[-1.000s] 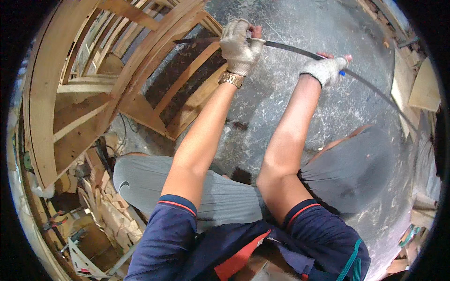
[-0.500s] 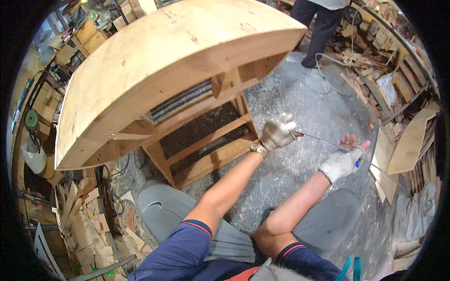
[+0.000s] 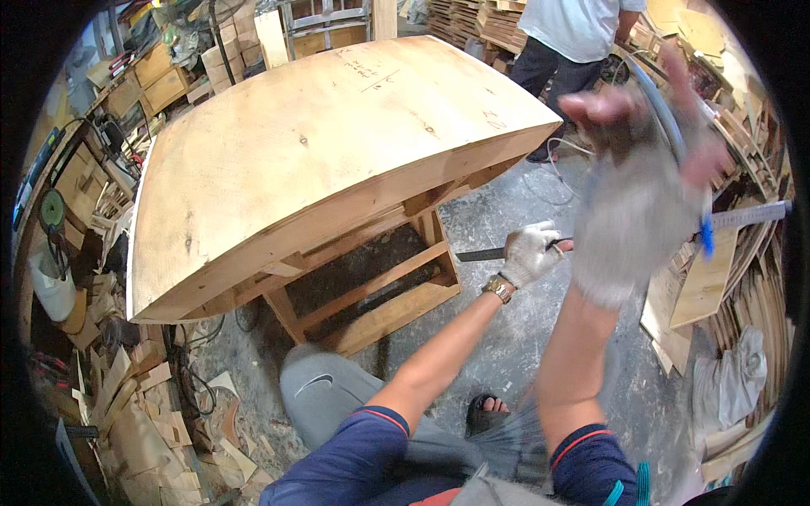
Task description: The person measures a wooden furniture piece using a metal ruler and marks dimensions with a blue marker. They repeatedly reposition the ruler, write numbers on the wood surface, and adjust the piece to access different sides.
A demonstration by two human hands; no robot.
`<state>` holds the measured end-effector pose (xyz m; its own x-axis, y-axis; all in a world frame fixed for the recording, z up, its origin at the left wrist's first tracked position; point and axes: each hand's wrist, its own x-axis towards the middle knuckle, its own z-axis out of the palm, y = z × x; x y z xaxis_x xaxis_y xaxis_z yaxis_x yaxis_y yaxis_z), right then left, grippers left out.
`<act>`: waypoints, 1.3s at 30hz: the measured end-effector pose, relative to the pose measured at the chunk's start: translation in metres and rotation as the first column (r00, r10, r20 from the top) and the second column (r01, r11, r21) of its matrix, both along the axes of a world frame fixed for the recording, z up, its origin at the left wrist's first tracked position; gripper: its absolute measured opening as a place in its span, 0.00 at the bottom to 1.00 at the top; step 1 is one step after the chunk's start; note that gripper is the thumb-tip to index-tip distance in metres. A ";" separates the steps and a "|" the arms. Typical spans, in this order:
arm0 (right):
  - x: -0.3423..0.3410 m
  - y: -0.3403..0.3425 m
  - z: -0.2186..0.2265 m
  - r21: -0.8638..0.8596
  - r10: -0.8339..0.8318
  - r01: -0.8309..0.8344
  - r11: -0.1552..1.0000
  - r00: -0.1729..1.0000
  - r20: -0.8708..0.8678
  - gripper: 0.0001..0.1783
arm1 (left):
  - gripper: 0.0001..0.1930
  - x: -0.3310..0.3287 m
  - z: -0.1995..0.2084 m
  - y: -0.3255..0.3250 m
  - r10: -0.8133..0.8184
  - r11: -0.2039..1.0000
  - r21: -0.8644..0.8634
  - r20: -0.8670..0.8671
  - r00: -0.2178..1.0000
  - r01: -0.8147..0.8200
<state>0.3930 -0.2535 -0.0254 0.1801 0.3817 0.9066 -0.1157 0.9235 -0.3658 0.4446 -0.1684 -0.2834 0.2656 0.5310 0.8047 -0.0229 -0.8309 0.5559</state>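
Note:
My left hand (image 3: 533, 253), in a pale work glove with bare fingertips, is closed around a long metal ruler (image 3: 759, 213). The ruler's dark end sticks out to the left of the fist; its marked end shows far right, beyond my other hand. Raised close to the camera and smeared by motion, my right hand (image 3: 634, 223) has its fingers apart. A slim grey stick (image 3: 664, 110) with a blue end, like a pen, seems to run through that hand. To the left is a large curved wooden panel piece (image 3: 337, 143), with pencil marks on top.
Under the curved piece stands an open wooden frame (image 3: 396, 316). A person in a light shirt (image 3: 567, 29) stands beyond it. Wood scraps (image 3: 160, 430) lie at left. Boards (image 3: 704, 282) and a pale plastic bag (image 3: 736, 379) are at right.
My right hand has lifted up toward the camera. My left hand has moved slightly right, and the ruler has swung flatter, showing its face. My head view has shifted up, revealing the curved top's markings.

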 end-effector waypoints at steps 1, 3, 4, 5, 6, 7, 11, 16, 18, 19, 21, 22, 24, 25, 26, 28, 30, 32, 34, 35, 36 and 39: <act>0.003 0.022 0.015 0.073 -0.228 0.220 0.973 0.964 0.136 0.38 | 0.26 -0.002 0.010 -0.011 0.006 0.999 -0.043 -0.033 0.999 -0.008; -0.028 0.045 0.045 -0.141 -0.143 0.159 0.977 0.983 0.114 0.30 | 0.26 -0.010 0.018 -0.012 -0.009 0.993 -0.116 -0.015 1.000 0.007; -0.046 0.055 0.061 -0.242 -0.100 0.121 0.963 0.990 0.099 0.28 | 0.26 -0.010 0.021 -0.009 -0.044 0.988 -0.143 0.041 0.998 0.049; -0.048 0.086 0.061 -0.287 0.025 0.016 0.958 0.990 0.141 0.23 | 0.25 -0.011 0.022 -0.005 -0.073 0.982 -0.166 0.092 0.993 0.087; -0.037 0.113 0.063 -0.364 0.078 0.014 0.931 0.968 0.237 0.17 | 0.26 -0.013 0.034 -0.013 -0.085 0.977 -0.199 -0.034 0.996 0.077; -0.042 0.133 0.070 -0.402 0.170 -0.050 0.914 0.948 0.270 0.13 | 0.25 -0.013 0.039 -0.017 -0.119 0.970 -0.215 -0.029 0.993 0.110; -0.050 0.191 0.077 -0.368 0.112 0.136 0.920 0.808 0.578 0.11 | 0.25 -0.015 0.043 -0.017 -0.201 0.950 -0.246 -0.017 0.979 0.191; -0.050 0.226 0.038 -0.640 0.144 0.234 0.732 0.865 0.481 0.14 | 0.22 -0.013 0.039 -0.026 -0.264 0.922 -0.279 0.058 0.963 0.270; -0.048 0.229 0.034 -0.657 0.234 0.086 0.749 0.893 0.384 0.13 | 0.20 -0.013 0.034 -0.026 -0.266 0.916 -0.305 0.019 0.964 0.259; -0.044 0.233 0.031 -0.663 0.270 0.031 0.748 0.898 0.347 0.14 | 0.20 -0.013 0.035 -0.028 -0.275 0.912 -0.318 0.000 0.962 0.260; -0.038 0.239 0.025 -0.671 0.289 0.014 0.741 0.896 0.337 0.15 | 0.20 -0.013 0.035 -0.035 -0.332 0.884 -0.349 -0.001 0.943 0.311; -0.039 0.240 0.025 -0.672 0.275 0.051 0.739 0.887 0.370 0.15 | 0.22 -0.010 0.033 -0.040 -0.344 0.872 -0.358 0.034 0.938 0.333; -0.039 0.240 0.026 -0.660 0.242 0.121 0.742 0.869 0.431 0.16 | 0.24 0.000 0.031 -0.048 -0.355 0.849 -0.376 0.111 0.928 0.370; -0.042 0.237 0.027 -0.650 0.224 0.147 0.746 0.863 0.453 0.16 | 0.24 0.000 0.031 -0.049 -0.366 0.838 -0.404 0.085 0.927 0.367; -0.044 0.235 0.027 -0.639 0.207 0.174 0.749 0.855 0.475 0.16 | 0.24 -0.001 0.031 -0.050 -0.376 0.826 -0.431 0.059 0.925 0.364; -0.045 0.237 0.026 -0.634 0.198 0.194 0.748 0.848 0.492 0.16 | 0.25 -0.001 0.032 -0.053 -0.386 0.811 -0.467 0.023 0.922 0.351; -0.042 0.237 0.025 -0.623 0.184 0.202 0.756 0.847 0.498 0.15 | 0.25 -0.003 0.034 -0.056 -0.382 0.808 -0.485 0.001 0.924 0.334; -0.047 0.233 0.025 -0.605 0.181 0.185 0.774 0.852 0.491 0.14 | 0.25 -0.004 0.032 -0.051 -0.373 0.829 -0.457 -0.026 0.927 0.321; -0.046 0.231 0.027 -0.599 0.163 0.219 0.770 0.840 0.517 0.14 | 0.24 -0.006 0.032 -0.049 -0.372 0.841 -0.440 -0.048 0.927 0.314; -0.044 0.231 0.028 -0.596 0.153 0.239 0.767 0.833 0.531 0.13 | 0.24 -0.007 0.034 -0.049 -0.375 0.842 -0.437 -0.057 0.925 0.315; -0.043 0.230 0.027 -0.582 0.144 0.247 0.775 0.827 0.543 0.14 | 0.25 -0.007 0.036 -0.050 -0.379 0.844 -0.435 -0.065 0.923 0.316; -0.047 0.225 0.028 -0.543 0.116 0.291 0.788 0.795 0.595 0.14 | 0.25 -0.008 0.039 -0.051 -0.389 0.829 -0.454 -0.048 0.920 0.327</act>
